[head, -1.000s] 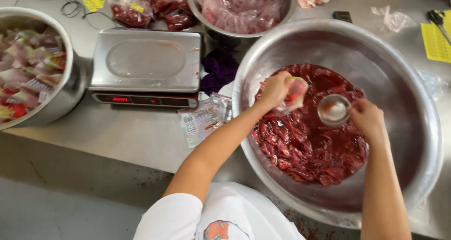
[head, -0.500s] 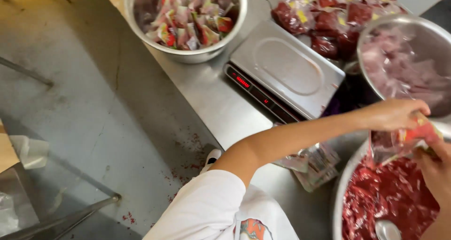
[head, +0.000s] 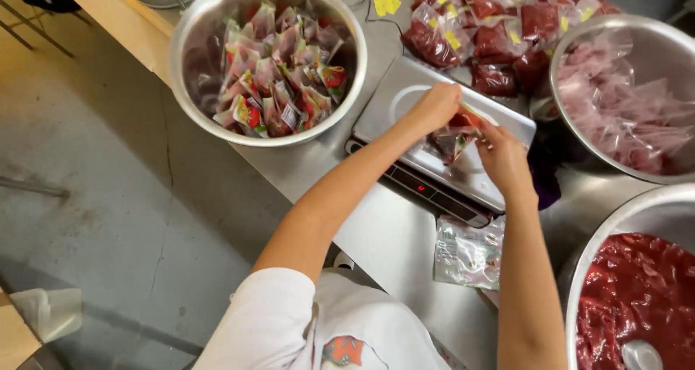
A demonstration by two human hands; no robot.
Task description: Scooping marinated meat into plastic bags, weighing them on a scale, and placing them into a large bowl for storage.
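Steel counter [head: 391,240], scale [head: 434,124] w/ pouch [head: 456,135], concrete floor [head: 94,196]

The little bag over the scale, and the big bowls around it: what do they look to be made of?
The bag, held by the left hand and right hand, looks like thin clear plastic film: glossy, crinkled, red filling showing through. The bowls look like stainless steel: silver, brushed, with reflections on the rim. The scale has a similar dull metal platter, probably steel too.
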